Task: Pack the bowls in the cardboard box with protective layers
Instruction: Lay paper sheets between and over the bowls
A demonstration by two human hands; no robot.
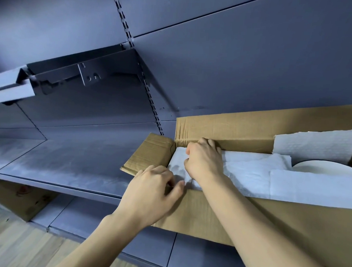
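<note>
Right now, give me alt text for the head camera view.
Both hands, left hand and right hand, press white foam sheets into an open cardboard box on a grey metal shelf; a white bowl shows partly uncovered.

Open cardboard box holds white padding over a bowl.

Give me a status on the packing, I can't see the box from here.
Both hands at the cardboard box's left end: left hand pinching the white padding sheet, right hand pressing it down. One bowl rim uncovered at right. Nothing in the way.
</note>
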